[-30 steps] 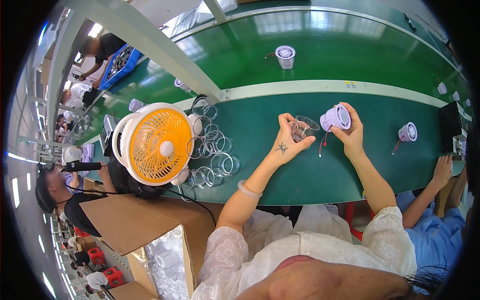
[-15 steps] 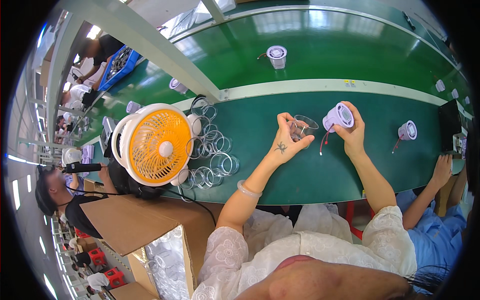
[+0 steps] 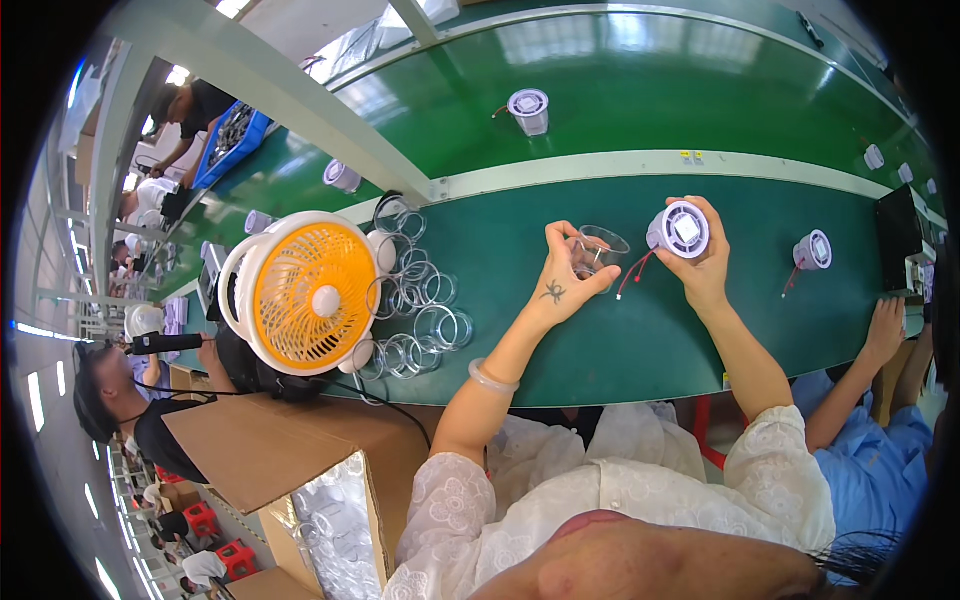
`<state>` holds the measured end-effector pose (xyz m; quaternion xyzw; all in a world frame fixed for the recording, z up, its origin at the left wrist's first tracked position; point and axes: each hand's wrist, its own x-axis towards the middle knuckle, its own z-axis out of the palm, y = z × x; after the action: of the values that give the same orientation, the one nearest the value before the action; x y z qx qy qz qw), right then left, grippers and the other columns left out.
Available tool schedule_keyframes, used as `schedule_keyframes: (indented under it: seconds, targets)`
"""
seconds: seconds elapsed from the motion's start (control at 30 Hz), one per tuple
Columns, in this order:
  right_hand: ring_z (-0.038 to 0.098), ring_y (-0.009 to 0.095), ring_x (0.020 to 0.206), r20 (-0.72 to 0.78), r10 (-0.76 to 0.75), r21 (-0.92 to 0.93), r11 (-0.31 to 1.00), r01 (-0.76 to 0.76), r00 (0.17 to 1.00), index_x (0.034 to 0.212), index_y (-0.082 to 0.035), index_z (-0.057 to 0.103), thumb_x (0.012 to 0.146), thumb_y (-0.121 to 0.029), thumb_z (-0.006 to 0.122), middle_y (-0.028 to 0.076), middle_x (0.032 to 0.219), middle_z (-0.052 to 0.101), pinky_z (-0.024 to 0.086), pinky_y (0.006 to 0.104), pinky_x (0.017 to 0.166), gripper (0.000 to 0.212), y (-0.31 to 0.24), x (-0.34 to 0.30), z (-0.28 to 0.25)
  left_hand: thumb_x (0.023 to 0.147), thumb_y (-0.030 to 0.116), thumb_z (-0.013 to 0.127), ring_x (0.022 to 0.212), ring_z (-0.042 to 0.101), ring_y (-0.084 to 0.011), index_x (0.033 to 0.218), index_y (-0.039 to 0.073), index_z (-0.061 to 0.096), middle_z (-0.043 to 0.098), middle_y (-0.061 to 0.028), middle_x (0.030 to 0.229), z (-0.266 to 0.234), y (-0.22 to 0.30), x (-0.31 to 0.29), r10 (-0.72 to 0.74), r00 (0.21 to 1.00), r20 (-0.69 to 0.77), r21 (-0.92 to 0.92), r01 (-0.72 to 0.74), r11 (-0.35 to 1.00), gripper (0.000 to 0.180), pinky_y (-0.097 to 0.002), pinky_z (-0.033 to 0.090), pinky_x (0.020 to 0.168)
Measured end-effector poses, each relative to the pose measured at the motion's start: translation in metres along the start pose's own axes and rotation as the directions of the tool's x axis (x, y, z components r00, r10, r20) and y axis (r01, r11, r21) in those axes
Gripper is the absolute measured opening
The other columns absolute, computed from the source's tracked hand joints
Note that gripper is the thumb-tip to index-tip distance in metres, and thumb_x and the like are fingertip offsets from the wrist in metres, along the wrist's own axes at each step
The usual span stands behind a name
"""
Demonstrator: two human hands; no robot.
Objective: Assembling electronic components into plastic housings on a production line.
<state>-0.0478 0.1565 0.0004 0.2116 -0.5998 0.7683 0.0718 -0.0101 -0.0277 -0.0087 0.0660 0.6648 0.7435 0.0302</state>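
Note:
A clear plastic cup [image 3: 602,248] is in my left hand [image 3: 562,277], thumb and fingers closed around its sides. My right hand [image 3: 708,262] grips a round white-and-lilac unit [image 3: 684,230] by its rim, its slotted end with a pale square turned up. Red wires with a small white plug [image 3: 626,280] dangle from the unit toward the cup. Both things are held over the green mat, apart from each other. Another such unit [image 3: 813,250] stands on the mat to the right, its red wire lying beside it.
Several clear rings or cups [image 3: 420,310] cluster at left beside an orange-and-white fan [image 3: 318,293]. An open cardboard box [image 3: 270,440] sits near left. Beyond the pale rail [image 3: 560,176], a green belt carries more units [image 3: 530,110]. A co-worker's hand [image 3: 884,330] rests at right.
My right hand has tipped the unit so its slotted end faces up more squarely. The left hand with the cup has shifted slightly. Units on the belt have moved a little left.

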Motion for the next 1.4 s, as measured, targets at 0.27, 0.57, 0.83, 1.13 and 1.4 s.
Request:
schedule_keyframes:
  seconds: [0.27, 0.57, 0.83, 1.13, 1.4]
  targets:
    - [0.049, 0.016, 0.099, -0.011, -0.017, -0.016, 1.0, 0.016, 1.0, 0.114, -0.002, 0.039, 0.06, -0.001, 0.071, 0.011, 0.109, 0.048, 0.04, 0.028, 0.085, 0.062, 0.0, -0.001, -0.001, 0.07, 0.013, 0.066, 0.07, 0.051, -0.0119, 0.095, 0.007, 0.018, 0.045, -0.0146, 0.095, 0.0, 0.001, -0.001, -0.006, 1.0, 0.003, 0.005, 0.006, 1.0, 0.055, -0.0209, 0.042, 0.056]
    - [0.049, 0.017, 0.099, -0.032, -0.064, -0.067, 0.996, 0.061, 0.997, 0.112, -0.002, 0.04, 0.059, 0.002, 0.071, 0.012, 0.11, 0.047, 0.041, 0.0284, 0.085, 0.062, -0.002, -0.005, -0.001, 0.069, 0.012, 0.066, 0.068, 0.052, -0.013, 0.095, 0.007, 0.018, 0.045, -0.0149, 0.094, 0.002, 0.0, -0.001, -0.01, 1.0, 0.022, 0.007, 0.009, 1.0, 0.055, -0.0209, 0.043, 0.054]
    - [0.049, 0.018, 0.099, 0.054, -0.212, -0.198, 0.956, 0.218, 0.976, 0.112, -0.005, 0.04, 0.059, 0.003, 0.07, 0.013, 0.113, 0.044, 0.042, 0.028, 0.083, 0.061, 0.0, 0.002, 0.002, 0.068, 0.002, 0.065, 0.071, 0.055, -0.0173, 0.094, 0.007, 0.018, 0.044, -0.0169, 0.096, 0.001, 0.005, 0.001, -0.011, 1.0, -0.001, -0.049, 0.011, 0.999, 0.053, -0.0232, 0.046, 0.054]
    - [0.048, 0.018, 0.1, 0.044, -0.25, -0.195, 0.948, 0.253, 0.967, 0.107, -0.004, 0.044, 0.058, 0.003, 0.071, 0.012, 0.11, 0.045, 0.042, 0.0263, 0.082, 0.057, -0.002, -0.001, 0.002, 0.068, 0.004, 0.065, 0.073, 0.053, -0.0161, 0.094, 0.008, 0.018, 0.044, -0.0171, 0.097, 0.002, 0.003, 0.0, -0.027, 1.0, 0.015, -0.024, 0.027, 0.999, 0.054, -0.0233, 0.045, 0.057]
    - [0.048, 0.017, 0.099, 0.036, -0.195, -0.16, 0.967, 0.198, 0.98, 0.112, -0.006, 0.04, 0.059, 0.001, 0.071, 0.01, 0.108, 0.046, 0.041, 0.0265, 0.082, 0.062, -0.004, -0.003, 0.003, 0.068, 0.005, 0.066, 0.074, 0.052, -0.0157, 0.094, 0.008, 0.018, 0.045, -0.0166, 0.096, 0.003, 0.005, -0.001, -0.038, 0.999, 0.014, -0.033, 0.039, 0.999, 0.055, -0.0229, 0.044, 0.057]
